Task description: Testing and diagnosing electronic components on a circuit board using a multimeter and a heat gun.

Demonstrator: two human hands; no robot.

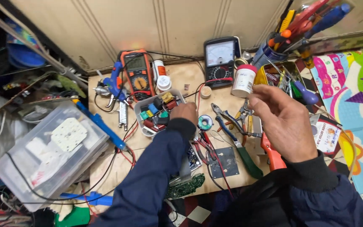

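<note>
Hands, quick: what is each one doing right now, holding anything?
Left hand: curled shut, reaching into the small tray of parts; any grip is hidden.
Right hand: raised, fingers loosely open, apparently empty.

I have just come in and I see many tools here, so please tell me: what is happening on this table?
A person works at a cluttered wooden bench. The left hand reaches into a small white tray of coloured components. The right hand is raised with its fingers pinched together; what they hold is too small to tell. Two multimeters, pliers and screwdrivers lie around.

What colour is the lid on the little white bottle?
Red. The lid tops the white bottle, clearest in the head view.
</note>
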